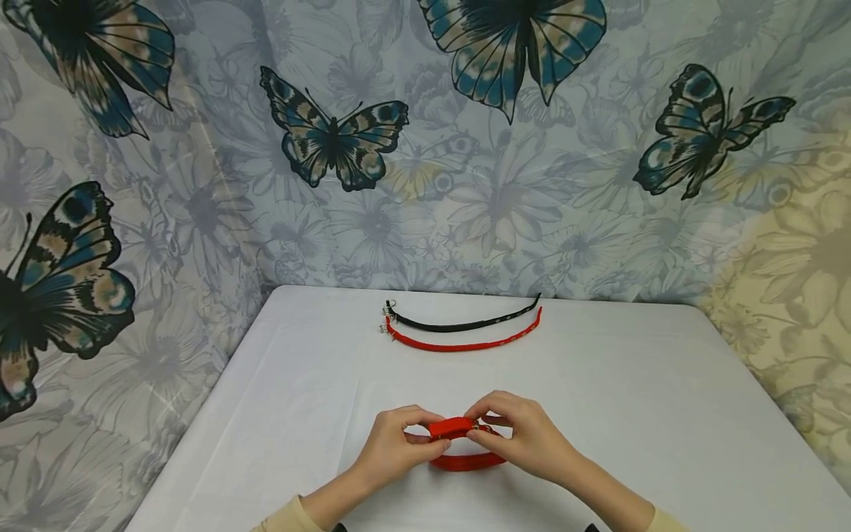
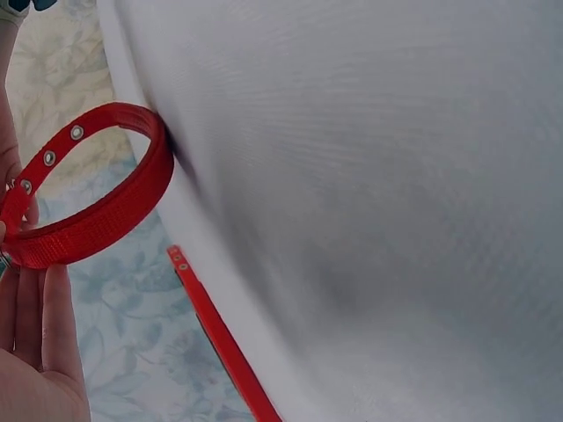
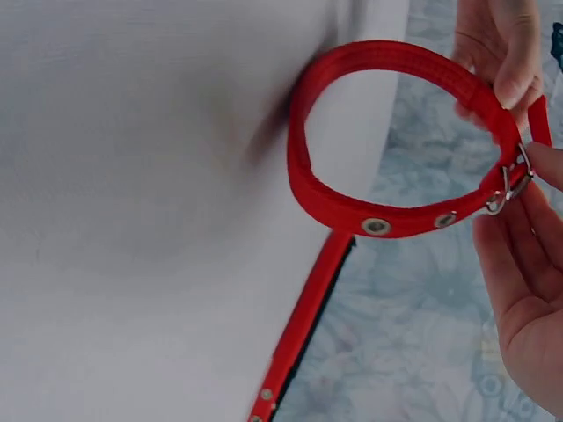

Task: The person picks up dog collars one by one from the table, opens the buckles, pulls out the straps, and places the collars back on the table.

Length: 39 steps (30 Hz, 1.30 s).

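Note:
A red collar (image 1: 467, 462) with metal eyelets is bent into a loop between my two hands, low over the near part of the table. My left hand (image 1: 392, 449) pinches the band on the left of the loop, thumb below and fingers above. On the other side, my right hand (image 1: 521, 437) grips the collar beside its metal buckle (image 3: 512, 178). In the right wrist view the strap runs through the buckle, and its free end (image 3: 539, 121) sticks out beyond it. Two eyelets show on the band there; the left wrist view shows several.
At the back of the white table (image 1: 279, 384) lie a black collar (image 1: 459, 327) and a second red collar (image 1: 459, 347), both stretched out side by side, buckles to the left. Butterfly-patterned cloth (image 1: 412, 236) hangs behind and beside the table.

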{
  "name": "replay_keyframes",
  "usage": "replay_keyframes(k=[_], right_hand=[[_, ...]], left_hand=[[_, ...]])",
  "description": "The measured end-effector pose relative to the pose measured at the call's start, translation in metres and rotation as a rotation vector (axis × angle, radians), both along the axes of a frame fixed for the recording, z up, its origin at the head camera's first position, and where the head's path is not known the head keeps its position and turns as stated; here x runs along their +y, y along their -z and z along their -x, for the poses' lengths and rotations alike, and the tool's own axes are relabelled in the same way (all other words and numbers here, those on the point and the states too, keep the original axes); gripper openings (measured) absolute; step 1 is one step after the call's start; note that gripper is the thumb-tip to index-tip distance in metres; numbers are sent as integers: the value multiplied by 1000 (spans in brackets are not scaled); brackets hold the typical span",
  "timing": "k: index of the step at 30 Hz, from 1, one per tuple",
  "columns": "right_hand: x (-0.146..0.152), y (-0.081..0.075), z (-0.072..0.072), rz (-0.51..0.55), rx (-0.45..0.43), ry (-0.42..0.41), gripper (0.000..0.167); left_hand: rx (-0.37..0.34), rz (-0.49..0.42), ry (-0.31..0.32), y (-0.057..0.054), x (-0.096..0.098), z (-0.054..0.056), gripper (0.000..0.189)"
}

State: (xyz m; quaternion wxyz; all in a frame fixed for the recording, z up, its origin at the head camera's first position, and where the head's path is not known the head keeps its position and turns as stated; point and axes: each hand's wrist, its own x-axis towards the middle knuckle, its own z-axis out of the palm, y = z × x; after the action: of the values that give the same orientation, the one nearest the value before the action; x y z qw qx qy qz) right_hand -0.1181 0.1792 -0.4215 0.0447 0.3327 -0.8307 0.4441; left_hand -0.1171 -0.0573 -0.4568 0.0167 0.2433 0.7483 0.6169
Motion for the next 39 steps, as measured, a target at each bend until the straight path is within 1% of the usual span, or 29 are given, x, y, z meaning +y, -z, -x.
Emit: replay_keyframes(k=[4,8,10,13,16,21,24,28,31,33,37,39], right_hand=[[0,-3,1,-6,46,1,15],[0,-5,5,23,32,12,16],[-1,-5,7,38,13,27,17],[-3,-7,8,55,-23,48,19],[-5,-7,7,78,-71,67,20],[-8,-6,7,171,-179,96,21],[-7,-2,8,206,-219,100,20],[-6,4,9,220,-225,89,18],[-5,7,9,228,-218,77,18],[-5,8,8,225,-215,77,18],[-5,9,8,214,-194,85,18],[-4,9,8,205,-181,89,19]], left_hand=[[33,-5,-8,-1,0,0,17],[69,-3,-23,-4,-1,4,16],[91,4,-36,-4,-1,7,15],[96,22,-58,-5,0,10,14],[91,39,-74,-8,1,9,13],[81,44,-84,-16,2,5,15],[73,54,-90,-15,2,6,17],[70,54,-88,-7,0,8,16],[80,36,-77,-3,-2,10,14],[89,21,-74,-2,-2,10,12],[119,11,-85,-4,0,11,8],[147,8,-90,-5,1,12,7]])
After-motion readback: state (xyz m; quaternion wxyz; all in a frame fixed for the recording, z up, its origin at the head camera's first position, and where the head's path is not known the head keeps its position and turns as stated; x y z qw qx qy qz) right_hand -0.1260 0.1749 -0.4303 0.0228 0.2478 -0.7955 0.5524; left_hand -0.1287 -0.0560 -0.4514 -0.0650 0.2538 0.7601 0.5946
